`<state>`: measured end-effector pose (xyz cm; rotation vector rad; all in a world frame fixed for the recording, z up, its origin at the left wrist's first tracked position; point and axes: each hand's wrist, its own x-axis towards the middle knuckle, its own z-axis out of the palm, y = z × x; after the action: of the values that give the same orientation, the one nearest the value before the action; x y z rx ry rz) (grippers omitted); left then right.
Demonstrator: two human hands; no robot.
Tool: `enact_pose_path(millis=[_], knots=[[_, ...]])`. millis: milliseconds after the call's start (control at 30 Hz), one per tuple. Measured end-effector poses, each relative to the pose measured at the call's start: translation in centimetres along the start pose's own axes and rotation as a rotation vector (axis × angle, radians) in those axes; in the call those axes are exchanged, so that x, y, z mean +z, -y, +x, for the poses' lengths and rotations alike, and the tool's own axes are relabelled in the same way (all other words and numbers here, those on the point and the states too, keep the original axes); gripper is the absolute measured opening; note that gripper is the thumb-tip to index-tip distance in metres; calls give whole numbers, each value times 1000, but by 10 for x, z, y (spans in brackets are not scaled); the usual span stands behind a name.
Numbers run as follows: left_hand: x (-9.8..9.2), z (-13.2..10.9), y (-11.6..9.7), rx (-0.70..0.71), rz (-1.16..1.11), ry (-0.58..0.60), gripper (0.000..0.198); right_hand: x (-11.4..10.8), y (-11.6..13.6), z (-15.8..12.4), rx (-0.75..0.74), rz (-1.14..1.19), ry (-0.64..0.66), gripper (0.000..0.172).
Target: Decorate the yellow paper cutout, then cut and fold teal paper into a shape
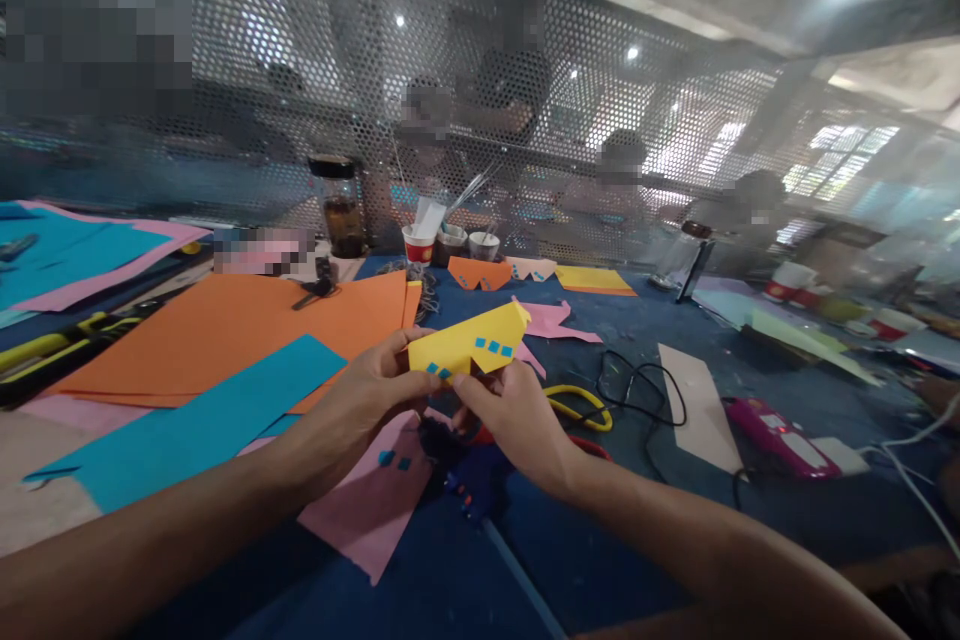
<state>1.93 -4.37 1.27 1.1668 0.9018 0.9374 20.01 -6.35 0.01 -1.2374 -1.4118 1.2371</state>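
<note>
A folded yellow paper shape (pixel 469 340) with small blue squares stuck on it is held up over the blue table (pixel 622 530). My left hand (pixel 360 410) pinches its left end between thumb and fingers. My right hand (pixel 517 415) grips its lower right edge from below. Under my hands lies a pink sheet (pixel 375 500) carrying two loose blue squares (pixel 394 461). Yellow-handled scissors (pixel 574 405) rest just right of my right hand.
Orange sheets (pixel 232 325) and a teal strip (pixel 195 420) lie at left, with yellow-handled tools (pixel 52 350) beyond. A black cable (pixel 637 385), a pink glue gun (pixel 780 435), paper cups (pixel 418 245), a jar (pixel 341 210) and other cut paper pieces lie about. People sit behind a perforated metal screen (pixel 300 70).
</note>
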Motion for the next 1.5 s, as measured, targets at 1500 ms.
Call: enact_pose_path(millis=[1500], knots=[[-1, -1, 4, 12, -56, 21, 47, 1, 1, -2, 4, 11, 37, 17]])
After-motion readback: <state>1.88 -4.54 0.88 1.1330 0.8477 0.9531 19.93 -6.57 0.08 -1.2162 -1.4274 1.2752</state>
